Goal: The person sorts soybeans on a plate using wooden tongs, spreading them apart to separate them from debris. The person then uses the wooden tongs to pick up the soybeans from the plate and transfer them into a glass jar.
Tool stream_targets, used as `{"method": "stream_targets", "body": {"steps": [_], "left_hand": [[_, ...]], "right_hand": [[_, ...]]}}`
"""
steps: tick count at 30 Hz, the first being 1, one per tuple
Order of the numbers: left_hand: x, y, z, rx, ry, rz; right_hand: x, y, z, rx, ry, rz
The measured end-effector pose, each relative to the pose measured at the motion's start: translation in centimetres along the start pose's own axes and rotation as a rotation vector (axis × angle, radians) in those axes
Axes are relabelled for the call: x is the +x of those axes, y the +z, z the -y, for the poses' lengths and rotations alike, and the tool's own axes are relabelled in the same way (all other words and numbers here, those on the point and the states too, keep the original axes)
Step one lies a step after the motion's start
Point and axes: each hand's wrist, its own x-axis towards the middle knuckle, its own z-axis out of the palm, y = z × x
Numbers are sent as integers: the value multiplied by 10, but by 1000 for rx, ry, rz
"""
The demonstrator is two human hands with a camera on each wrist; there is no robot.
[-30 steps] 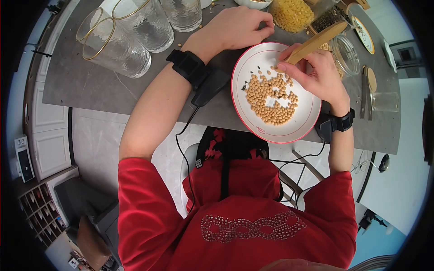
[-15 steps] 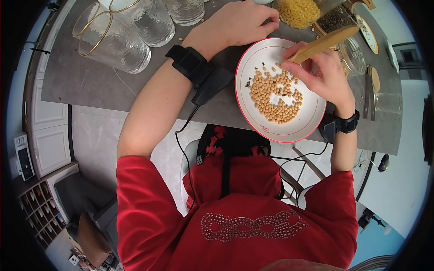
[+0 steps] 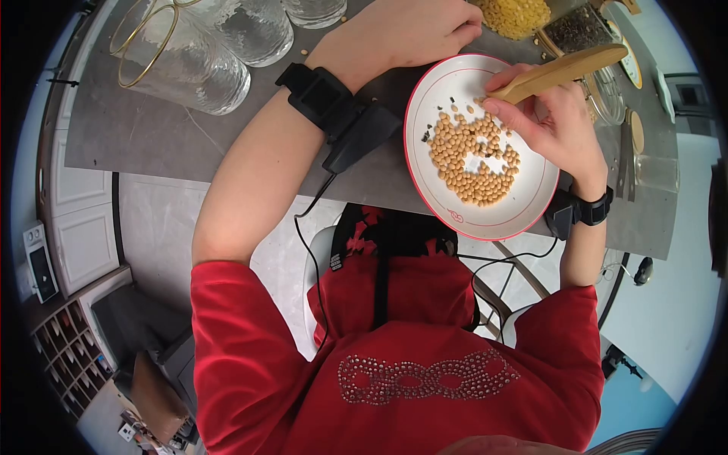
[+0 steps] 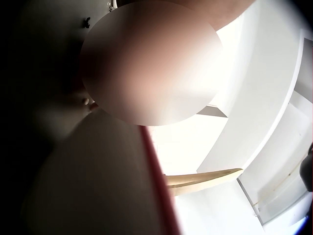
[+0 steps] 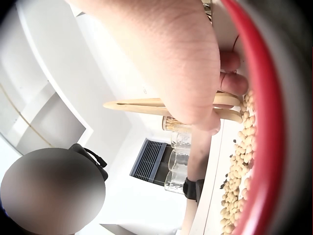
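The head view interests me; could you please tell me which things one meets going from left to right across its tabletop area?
Nearest gold-rimmed glass, left wristband, red-rimmed plate, right wristband, clear container.

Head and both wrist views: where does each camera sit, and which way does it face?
Head: on the head, facing forward and down at the plate; left hand, right hand and red shirt show.
Left wrist: on that wrist, facing past the plate's rim toward tongs; blurred skin shows.
Right wrist: on that wrist, facing across beans; right hand and part of left arm show.
Head and right wrist share tongs and beans.
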Motion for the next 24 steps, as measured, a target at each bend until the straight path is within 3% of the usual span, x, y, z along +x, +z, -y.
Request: {"method": "stream_targets", "body": {"steps": [12, 24], "left_hand": [[5, 21, 14, -37, -66, -29], [6, 26, 18, -134, -3, -121]], "right_hand": [[1, 0, -4, 8, -21, -8], [2, -1, -4, -3, -69, -37]]}}
